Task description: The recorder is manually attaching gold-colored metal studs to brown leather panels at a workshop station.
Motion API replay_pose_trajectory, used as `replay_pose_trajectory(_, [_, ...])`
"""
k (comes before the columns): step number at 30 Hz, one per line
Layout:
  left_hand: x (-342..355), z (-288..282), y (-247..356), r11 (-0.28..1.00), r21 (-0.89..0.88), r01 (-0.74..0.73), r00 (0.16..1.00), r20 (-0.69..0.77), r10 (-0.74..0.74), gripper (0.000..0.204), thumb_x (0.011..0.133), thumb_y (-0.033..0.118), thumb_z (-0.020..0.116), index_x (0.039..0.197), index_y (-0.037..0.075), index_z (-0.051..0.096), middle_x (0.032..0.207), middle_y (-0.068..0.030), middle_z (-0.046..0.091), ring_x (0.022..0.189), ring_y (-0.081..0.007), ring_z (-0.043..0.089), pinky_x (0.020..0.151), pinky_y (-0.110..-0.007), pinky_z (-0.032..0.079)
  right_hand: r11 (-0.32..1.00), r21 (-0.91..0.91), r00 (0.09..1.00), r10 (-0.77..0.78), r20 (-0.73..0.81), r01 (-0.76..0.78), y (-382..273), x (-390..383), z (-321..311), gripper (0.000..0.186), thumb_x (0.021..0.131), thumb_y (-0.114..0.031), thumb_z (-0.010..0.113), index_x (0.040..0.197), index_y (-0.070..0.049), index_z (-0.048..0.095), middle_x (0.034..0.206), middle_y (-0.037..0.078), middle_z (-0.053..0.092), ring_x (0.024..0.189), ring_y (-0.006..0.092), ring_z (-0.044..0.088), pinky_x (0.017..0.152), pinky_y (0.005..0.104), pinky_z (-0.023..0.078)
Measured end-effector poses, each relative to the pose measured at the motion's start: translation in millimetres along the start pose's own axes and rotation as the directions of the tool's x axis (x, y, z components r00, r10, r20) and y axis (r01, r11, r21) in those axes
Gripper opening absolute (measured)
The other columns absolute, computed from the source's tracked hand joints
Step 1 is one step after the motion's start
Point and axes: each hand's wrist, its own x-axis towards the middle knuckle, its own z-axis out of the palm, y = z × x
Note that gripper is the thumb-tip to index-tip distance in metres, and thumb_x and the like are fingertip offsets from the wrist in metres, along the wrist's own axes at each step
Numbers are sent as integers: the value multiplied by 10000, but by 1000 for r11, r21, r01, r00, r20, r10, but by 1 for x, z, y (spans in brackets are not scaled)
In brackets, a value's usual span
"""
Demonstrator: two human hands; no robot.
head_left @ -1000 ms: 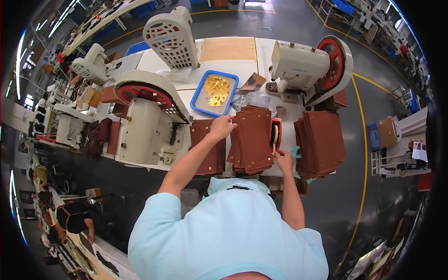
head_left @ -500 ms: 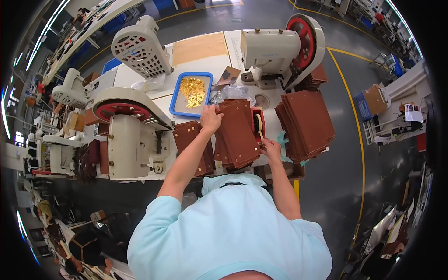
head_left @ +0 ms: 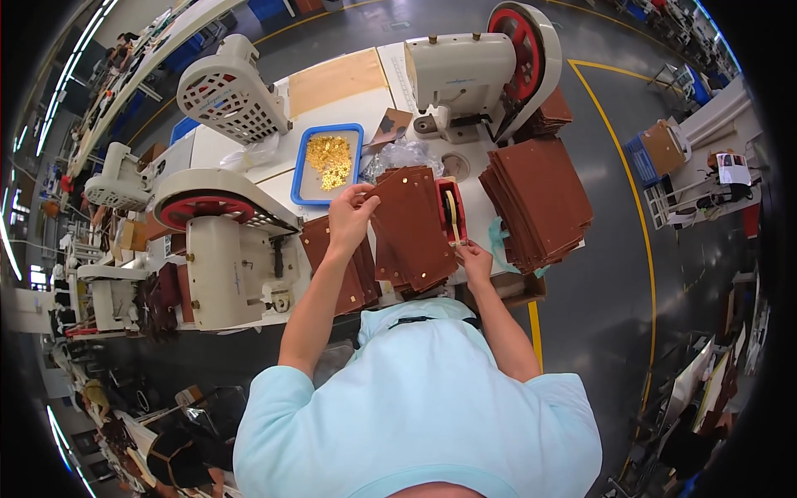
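Note:
My left hand (head_left: 352,212) pinches the upper left corner of a brown leather panel (head_left: 411,226) with small gold studs, on top of a pile in front of me. My right hand (head_left: 475,254) is at the near end of a red tape dispenser (head_left: 451,209), fingers closed on the tape end. The dispenser stands right of the panel. A blue tray (head_left: 296,181) with gold studs (head_left: 330,158) lies just beyond my left hand.
A second pile of brown panels (head_left: 353,274) lies under my left forearm, and a tall stack (head_left: 540,199) sits to the right. Cream press machines with red wheels stand at far right (head_left: 465,66) and near left (head_left: 224,249). A crumpled clear bag (head_left: 403,156) lies behind the panel.
My left hand stays on the panel's top edge and my right hand stays at the dispenser. The view has swung, so the bench sits differently in frame.

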Motion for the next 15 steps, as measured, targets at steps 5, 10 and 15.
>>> replay_pose_trajectory(5, [-9, -6, 20, 999, -42, 24, 999, -22, -24, 227, 865, 64, 714, 1075, -9, 669, 866, -30, 698, 711, -61, 622, 629, -199, 506, 999, -38, 1000, -15, -3, 15, 0, -2, 0, 134, 820, -36, 676, 754, 79, 689, 1194, 102, 641, 911, 167, 662, 766, 301, 560])
replay_pose_trajectory(10, [-17, -3, 22, 994, -105, -27, 997, -75, 19, 241, 838, 85, 741, 1040, -38, 692, 830, -47, 703, 702, -77, 628, 640, -209, 496, 836, -464, 936, -351, -41, 293, -1, -5, 0, 172, 790, -82, 704, 699, 63, 684, 994, 114, 711, 916, 186, 675, 780, 317, 530])
replay_pose_trajectory(15, [-28, -2, 34, 998, -36, -47, 997, -60, 45, 233, 848, 102, 735, 1038, -28, 702, 862, -49, 712, 738, -79, 640, 671, -209, 505, 752, -622, 947, -317, -51, 218, 3, -4, -18, 203, 820, -134, 693, 732, 49, 685, 941, 166, 726, 896, 264, 704, 779, 361, 535])
